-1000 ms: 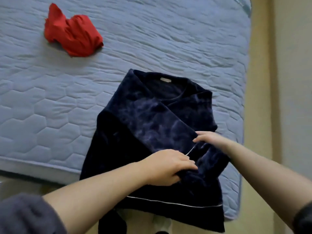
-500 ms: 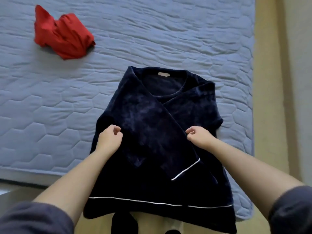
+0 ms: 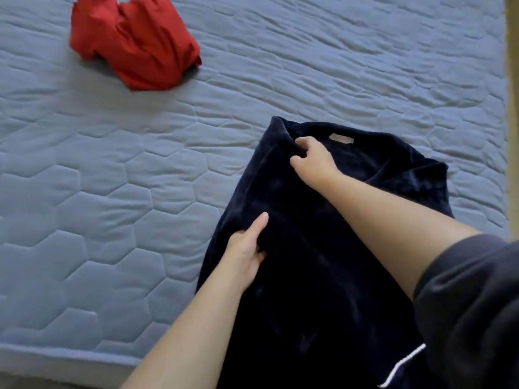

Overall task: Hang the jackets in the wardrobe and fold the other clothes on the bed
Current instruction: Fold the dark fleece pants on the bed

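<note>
Both hands clutch the top (image 3: 309,276) at the bed's (image 3: 112,220) near right corner: left hand (image 3: 247,248) its side, right hand (image 3: 311,161) beside the collar.

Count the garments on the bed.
2. The navy top lies at the near edge of the bed; the red garment is crumpled at far left. Others may lie out of view.

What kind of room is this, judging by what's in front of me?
Most likely a bedroom. A quilted blue mattress fills the view, a navy garment lies spread on it near the edge, and a crumpled red garment sits farther back.
</note>
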The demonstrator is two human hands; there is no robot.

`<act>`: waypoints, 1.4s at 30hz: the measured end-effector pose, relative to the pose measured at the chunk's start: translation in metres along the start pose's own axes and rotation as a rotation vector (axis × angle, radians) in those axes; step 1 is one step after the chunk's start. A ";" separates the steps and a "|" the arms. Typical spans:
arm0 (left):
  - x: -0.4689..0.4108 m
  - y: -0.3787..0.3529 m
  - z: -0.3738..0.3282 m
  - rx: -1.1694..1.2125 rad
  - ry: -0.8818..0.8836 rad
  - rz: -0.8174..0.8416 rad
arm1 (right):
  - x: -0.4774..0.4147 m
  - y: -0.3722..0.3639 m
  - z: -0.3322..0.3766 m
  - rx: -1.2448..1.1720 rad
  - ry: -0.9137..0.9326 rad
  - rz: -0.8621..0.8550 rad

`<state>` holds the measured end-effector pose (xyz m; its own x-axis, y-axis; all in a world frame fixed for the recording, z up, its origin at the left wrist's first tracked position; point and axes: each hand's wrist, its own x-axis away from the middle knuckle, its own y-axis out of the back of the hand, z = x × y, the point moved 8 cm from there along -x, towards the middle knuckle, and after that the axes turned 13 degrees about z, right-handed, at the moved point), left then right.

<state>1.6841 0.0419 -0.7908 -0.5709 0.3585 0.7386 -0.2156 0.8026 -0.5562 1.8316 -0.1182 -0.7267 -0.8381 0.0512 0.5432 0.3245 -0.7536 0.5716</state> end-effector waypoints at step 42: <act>0.055 0.085 -0.115 -0.815 -0.280 -0.692 | -0.024 -0.080 0.092 0.505 0.023 -0.149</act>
<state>1.7258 0.1852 -0.7538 -0.7097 -0.3271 0.6239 -0.0299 0.8989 0.4372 1.8663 0.0007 -0.7287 -0.8989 0.1154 0.4227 0.3669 -0.3294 0.8700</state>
